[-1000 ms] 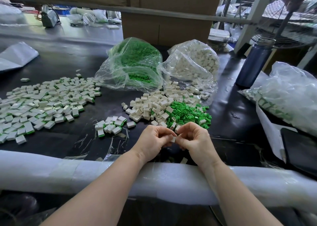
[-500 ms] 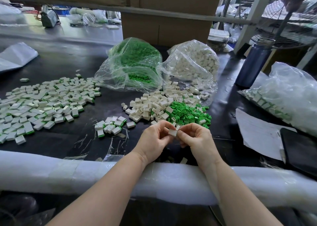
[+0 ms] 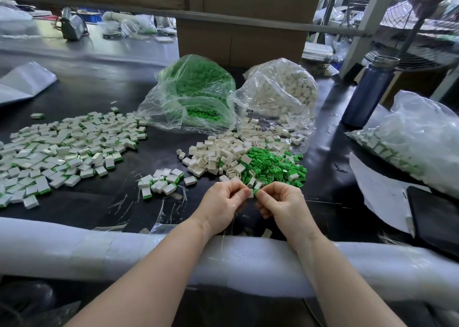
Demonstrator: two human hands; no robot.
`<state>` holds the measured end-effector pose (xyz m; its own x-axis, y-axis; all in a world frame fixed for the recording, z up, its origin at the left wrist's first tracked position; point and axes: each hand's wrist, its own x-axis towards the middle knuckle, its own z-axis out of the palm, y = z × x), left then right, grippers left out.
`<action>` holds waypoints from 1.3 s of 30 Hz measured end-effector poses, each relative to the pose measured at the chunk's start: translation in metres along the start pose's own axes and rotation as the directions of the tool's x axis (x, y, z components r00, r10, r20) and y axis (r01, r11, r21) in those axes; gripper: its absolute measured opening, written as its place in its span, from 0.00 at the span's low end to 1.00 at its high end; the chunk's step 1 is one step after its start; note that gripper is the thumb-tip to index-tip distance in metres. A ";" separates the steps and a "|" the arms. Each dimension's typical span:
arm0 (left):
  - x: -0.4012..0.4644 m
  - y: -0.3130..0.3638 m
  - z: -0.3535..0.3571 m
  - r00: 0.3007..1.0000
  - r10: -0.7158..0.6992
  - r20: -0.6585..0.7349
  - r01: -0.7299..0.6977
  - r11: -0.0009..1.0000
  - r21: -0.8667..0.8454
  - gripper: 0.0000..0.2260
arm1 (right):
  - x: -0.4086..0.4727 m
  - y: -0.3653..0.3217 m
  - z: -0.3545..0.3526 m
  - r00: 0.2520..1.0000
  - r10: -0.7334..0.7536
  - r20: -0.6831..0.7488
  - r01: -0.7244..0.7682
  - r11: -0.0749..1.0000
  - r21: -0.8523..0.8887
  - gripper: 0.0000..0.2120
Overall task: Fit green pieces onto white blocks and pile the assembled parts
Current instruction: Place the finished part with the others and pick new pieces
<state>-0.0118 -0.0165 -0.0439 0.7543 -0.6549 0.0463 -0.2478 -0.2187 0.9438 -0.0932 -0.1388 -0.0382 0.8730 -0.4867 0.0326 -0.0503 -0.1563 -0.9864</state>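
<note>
**Green piece now at the block: fit in progress**

Since the earlier frames a green piece (image 3: 255,191) has been brought in by the right hand (image 3: 280,203) and is now met against the white block (image 3: 250,193) pinched in the left hand (image 3: 223,203). Before, only a white block was seen between the fingertips. Both hands are curled, thumb and forefinger closed on their parts; the parts touch at the pinch point, just above the table's near edge.

Step judged: pressing the green piece into the block. Seating cannot be confirmed, as the joint is too small and part-hidden. Next move calls for a straight push until flush, then a toss to the small pile (image 3: 160,184) just left of the grip.

Counts:
- Small pile left of the grip: roughly ten assembled parts.
- Large spread (image 3: 62,150) far left of the grip: well over a hundred, not countable.
- Loose white blocks (image 3: 218,152) just beyond the grip: many dozens.
- Loose green pieces (image 3: 273,164) beyond and right of the grip: many dozens.
- Bags: one green (image 3: 191,90), one white (image 3: 280,90) further back; one of assembled parts (image 3: 409,138) far right.
</note>
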 end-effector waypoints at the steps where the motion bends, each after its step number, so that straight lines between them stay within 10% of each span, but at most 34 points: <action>1: 0.000 0.000 0.000 1.000 -0.006 0.004 0.006 1.000 0.020 0.08 | 0.000 0.000 0.000 1.000 0.006 0.007 -0.006 1.000 -0.014 0.06; 26: 0.000 -0.002 0.004 0.993 0.114 -0.024 -0.110 0.985 0.136 0.03 | 0.000 -0.001 -0.003 0.999 -0.003 -0.041 0.010 0.987 0.158 0.06; 39: -0.001 -0.001 0.001 0.998 0.057 0.020 -0.060 0.987 0.150 0.05 | 0.000 0.000 0.000 1.000 0.011 0.004 -0.011 0.998 -0.057 0.08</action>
<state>-0.0133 -0.0165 -0.0453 0.7264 -0.6809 0.0938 -0.3809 -0.2852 0.8796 -0.0936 -0.1385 -0.0384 0.8742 -0.4850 0.0208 -0.0877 -0.2000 -0.9759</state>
